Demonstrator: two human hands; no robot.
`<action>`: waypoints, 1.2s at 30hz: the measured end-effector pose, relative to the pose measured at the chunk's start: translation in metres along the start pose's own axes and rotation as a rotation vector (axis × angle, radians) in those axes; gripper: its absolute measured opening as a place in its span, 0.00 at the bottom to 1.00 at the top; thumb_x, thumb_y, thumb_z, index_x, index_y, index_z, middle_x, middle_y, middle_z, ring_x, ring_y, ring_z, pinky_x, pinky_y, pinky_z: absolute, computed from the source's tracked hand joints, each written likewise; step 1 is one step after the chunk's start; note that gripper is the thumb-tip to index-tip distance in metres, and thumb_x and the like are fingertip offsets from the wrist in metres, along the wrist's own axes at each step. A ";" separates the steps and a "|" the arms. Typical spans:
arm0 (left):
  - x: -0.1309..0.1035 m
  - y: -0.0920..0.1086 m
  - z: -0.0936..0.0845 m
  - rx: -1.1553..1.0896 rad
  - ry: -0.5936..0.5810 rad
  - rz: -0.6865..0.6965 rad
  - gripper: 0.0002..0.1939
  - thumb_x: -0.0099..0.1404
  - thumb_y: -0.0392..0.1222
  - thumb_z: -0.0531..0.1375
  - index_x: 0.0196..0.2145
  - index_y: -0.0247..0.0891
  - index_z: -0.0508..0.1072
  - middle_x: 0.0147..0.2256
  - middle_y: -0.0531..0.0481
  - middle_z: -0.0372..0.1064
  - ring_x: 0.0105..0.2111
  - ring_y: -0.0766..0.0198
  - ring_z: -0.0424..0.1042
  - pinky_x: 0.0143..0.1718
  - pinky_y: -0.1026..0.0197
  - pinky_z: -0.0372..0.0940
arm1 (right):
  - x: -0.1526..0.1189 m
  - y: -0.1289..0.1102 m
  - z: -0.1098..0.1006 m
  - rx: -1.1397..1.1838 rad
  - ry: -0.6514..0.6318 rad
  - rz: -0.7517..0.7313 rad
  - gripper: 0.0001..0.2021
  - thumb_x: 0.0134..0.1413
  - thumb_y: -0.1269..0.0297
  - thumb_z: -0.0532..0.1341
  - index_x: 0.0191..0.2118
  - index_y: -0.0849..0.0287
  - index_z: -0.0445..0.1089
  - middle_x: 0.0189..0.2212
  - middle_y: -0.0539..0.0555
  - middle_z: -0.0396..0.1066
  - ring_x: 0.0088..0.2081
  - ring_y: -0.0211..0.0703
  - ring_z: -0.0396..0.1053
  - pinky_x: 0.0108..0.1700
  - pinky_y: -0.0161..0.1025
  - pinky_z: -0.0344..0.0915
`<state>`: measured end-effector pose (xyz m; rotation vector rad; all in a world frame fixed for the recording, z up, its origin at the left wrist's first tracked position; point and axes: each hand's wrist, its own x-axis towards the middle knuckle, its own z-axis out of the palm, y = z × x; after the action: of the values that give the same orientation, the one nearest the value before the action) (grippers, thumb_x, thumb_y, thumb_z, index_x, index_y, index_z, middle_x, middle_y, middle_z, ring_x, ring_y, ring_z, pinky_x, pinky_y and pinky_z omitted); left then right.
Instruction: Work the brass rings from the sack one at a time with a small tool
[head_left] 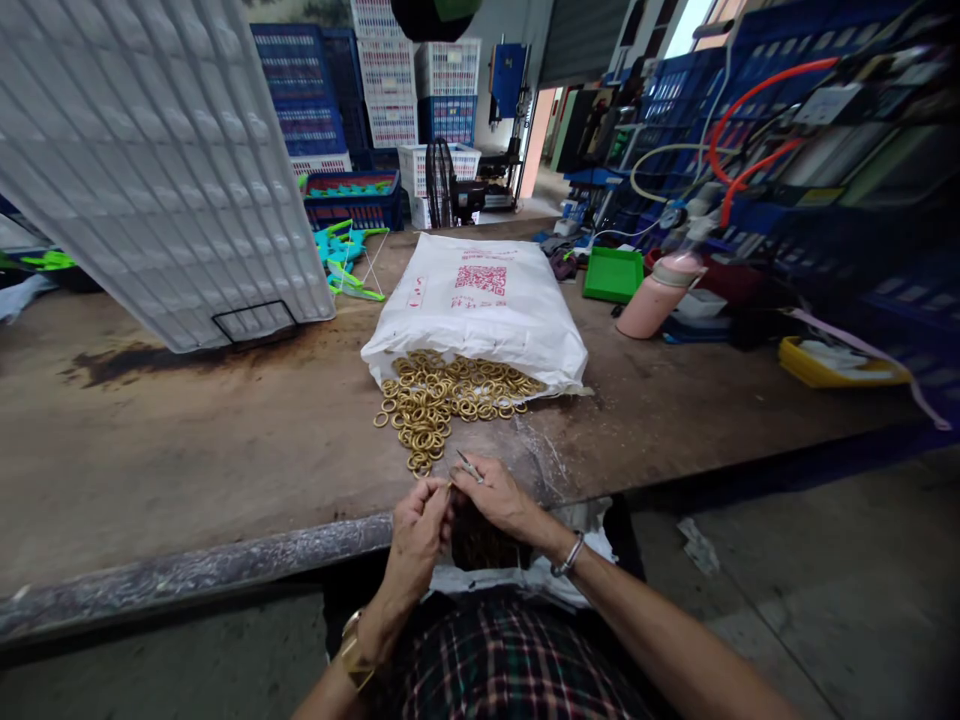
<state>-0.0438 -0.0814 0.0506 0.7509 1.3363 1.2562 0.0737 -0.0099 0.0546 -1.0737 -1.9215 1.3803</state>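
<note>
At the table's near edge, both hands meet in front of a heap of brass-coloured rings (424,415). The rings spill out of the open mouth of a white woven sack (420,290) with a red printed code. My left hand (417,525) is closed in a pinch, and what lies between its fingertips is too small to make out. Close beside it, my right hand (499,497) is closed around a small pointed metal tool (470,466), whose tip sticks out above the fingers. The fingertips of both hands nearly touch.
A large white ribbed crate (187,180) stands tilted on the left. Blue and green plastic pieces (349,260) lie behind it. On the right are a green tray (613,273), a pink bottle (652,300) and a yellow tray (832,365). Dark reddish-brown material (487,540) lies below my hands.
</note>
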 end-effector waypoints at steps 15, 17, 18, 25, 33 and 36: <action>-0.001 -0.005 -0.004 -0.117 -0.051 -0.011 0.17 0.58 0.55 0.58 0.27 0.38 0.62 0.19 0.60 0.58 0.15 0.76 0.54 0.14 0.72 0.49 | -0.008 0.008 -0.001 -0.472 -0.072 -0.228 0.07 0.48 0.75 0.51 0.26 0.58 0.62 0.21 0.48 0.62 0.24 0.36 0.57 0.29 0.33 0.50; -0.001 -0.006 -0.004 -0.107 -0.045 -0.003 0.18 0.58 0.56 0.58 0.27 0.38 0.61 0.20 0.59 0.59 0.15 0.76 0.55 0.14 0.72 0.50 | -0.008 0.008 0.000 -0.515 -0.083 -0.237 0.07 0.46 0.76 0.51 0.27 0.58 0.62 0.22 0.49 0.63 0.25 0.37 0.58 0.29 0.33 0.49; 0.000 -0.006 -0.005 -0.105 -0.041 -0.005 0.18 0.58 0.56 0.58 0.27 0.38 0.61 0.20 0.59 0.59 0.15 0.76 0.55 0.14 0.72 0.50 | -0.008 0.008 0.000 -0.534 -0.086 -0.238 0.07 0.46 0.76 0.51 0.27 0.58 0.63 0.22 0.49 0.64 0.24 0.37 0.58 0.29 0.33 0.49; 0.000 -0.007 -0.004 -0.091 -0.012 -0.029 0.20 0.55 0.58 0.59 0.26 0.38 0.60 0.19 0.60 0.59 0.14 0.76 0.55 0.14 0.72 0.49 | -0.008 0.007 -0.001 -0.605 -0.112 -0.256 0.08 0.44 0.76 0.51 0.28 0.59 0.64 0.23 0.50 0.66 0.25 0.37 0.58 0.29 0.34 0.48; -0.002 -0.003 -0.003 -0.056 0.005 -0.019 0.21 0.54 0.60 0.59 0.24 0.38 0.60 0.17 0.60 0.58 0.13 0.76 0.54 0.13 0.72 0.49 | -0.010 0.008 0.003 -0.714 -0.069 -0.262 0.09 0.50 0.74 0.50 0.32 0.60 0.67 0.26 0.52 0.69 0.26 0.38 0.61 0.29 0.35 0.48; -0.004 0.000 -0.003 -0.020 0.013 -0.014 0.22 0.54 0.61 0.58 0.24 0.38 0.60 0.17 0.60 0.58 0.14 0.75 0.54 0.14 0.72 0.49 | -0.010 0.005 0.002 -0.724 -0.093 -0.245 0.10 0.49 0.75 0.50 0.34 0.60 0.67 0.27 0.53 0.70 0.27 0.39 0.62 0.30 0.35 0.49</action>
<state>-0.0460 -0.0855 0.0514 0.7190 1.3353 1.2635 0.0785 -0.0188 0.0498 -1.0279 -2.6071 0.6036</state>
